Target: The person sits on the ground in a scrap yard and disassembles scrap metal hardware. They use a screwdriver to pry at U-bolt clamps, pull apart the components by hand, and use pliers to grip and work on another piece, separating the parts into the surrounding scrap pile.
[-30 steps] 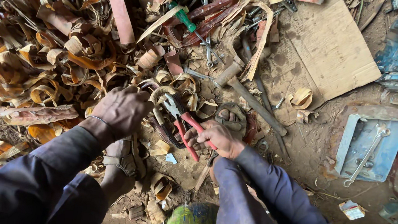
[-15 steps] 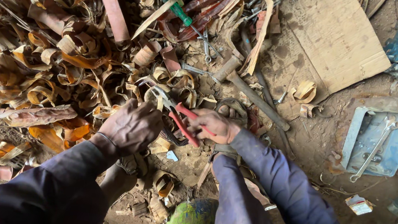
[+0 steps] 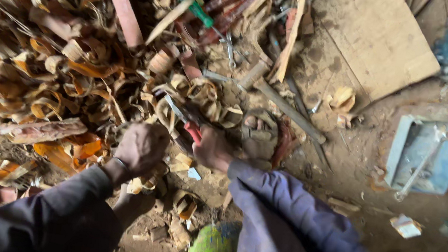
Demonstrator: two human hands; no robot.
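1. The red-handled pliers (image 3: 187,122) sit in the right hand (image 3: 212,148), fingers wrapped around the grips; the steel nose points up and away from it into the scrap.
2. The left hand (image 3: 141,147) is balled into a fist just beside the right; it looks clenched on a curled strip, though I cannot tell for sure what is inside.
3. Judging by this, the work in hand is gripping or cutting a strip with the pliers; that calls for the left hand holding the piece steady against the tool.
4. Beyond both hands spreads a heap of curled metal strips (image 3: 60,66), rusty orange and tan, lying on the dirt floor (image 3: 349,215).
5. Further off to the right lie a long hammer (image 3: 289,108), a wooden board (image 3: 377,36) and a blue tray (image 3: 428,154).
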